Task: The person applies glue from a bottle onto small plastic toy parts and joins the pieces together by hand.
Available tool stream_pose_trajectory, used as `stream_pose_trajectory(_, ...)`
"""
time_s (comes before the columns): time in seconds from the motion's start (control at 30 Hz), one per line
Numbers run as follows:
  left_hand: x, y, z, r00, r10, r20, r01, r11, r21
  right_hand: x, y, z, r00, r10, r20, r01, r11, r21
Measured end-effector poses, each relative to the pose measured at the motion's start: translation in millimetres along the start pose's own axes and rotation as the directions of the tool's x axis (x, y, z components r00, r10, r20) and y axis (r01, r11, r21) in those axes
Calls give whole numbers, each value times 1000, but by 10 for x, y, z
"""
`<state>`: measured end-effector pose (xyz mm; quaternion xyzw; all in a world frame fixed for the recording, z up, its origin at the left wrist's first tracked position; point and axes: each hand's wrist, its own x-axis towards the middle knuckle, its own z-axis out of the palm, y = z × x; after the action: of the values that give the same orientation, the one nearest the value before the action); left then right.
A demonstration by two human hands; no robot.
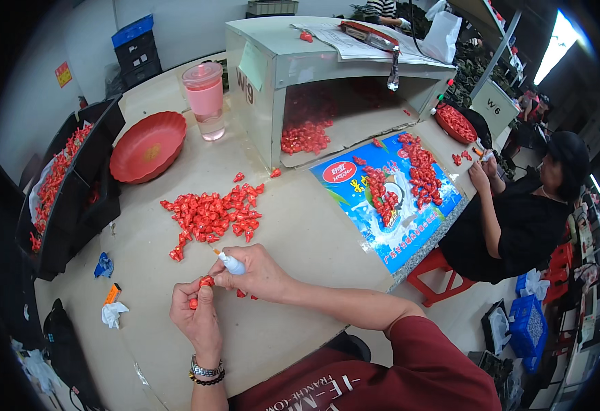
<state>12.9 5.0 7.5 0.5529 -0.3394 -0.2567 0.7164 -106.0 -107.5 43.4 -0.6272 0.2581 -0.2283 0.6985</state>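
Between the fingertips of my left hand (198,316) is a small glossy red piece (207,281); another bit of red shows lower down by the same fingers. My right hand (264,275) is closed around a small white bottle (232,264) with a thin tip that points up and to the left. Both hands are close together over the near part of the table. Just beyond them lies a loose pile of red pieces (211,214). A few more red pieces (241,294) show on the table under my right hand.
At the left stand a red scalloped bowl (132,164) and black bins (105,205) of red pieces. A pink-lidded cup (206,103) is beside a grey metal cabinet (255,89). Red pieces lie on a blue printed sheet (354,198). A co-worker (519,212) sits at the right.
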Motion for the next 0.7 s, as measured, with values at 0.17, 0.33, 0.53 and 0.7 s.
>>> stream_pose_trajectory(0.17,23,115,57,980,-199,25,200,960,-198,22,98,-10,827,-561,33,519,740,-427)
stream_pose_trajectory(0.33,-30,110,69,957,-278,78,289,902,-321,-55,178,29,848,-529,32,488,755,-438)
stream_pose_trajectory(0.53,-112,66,-5,953,-301,47,300,900,-317,-49,301,138,849,-527,35,492,766,-413)
stream_pose_trajectory(0.7,-65,68,63,961,-272,54,275,907,-319,-43,281,116,851,-525,-27,463,773,-433)
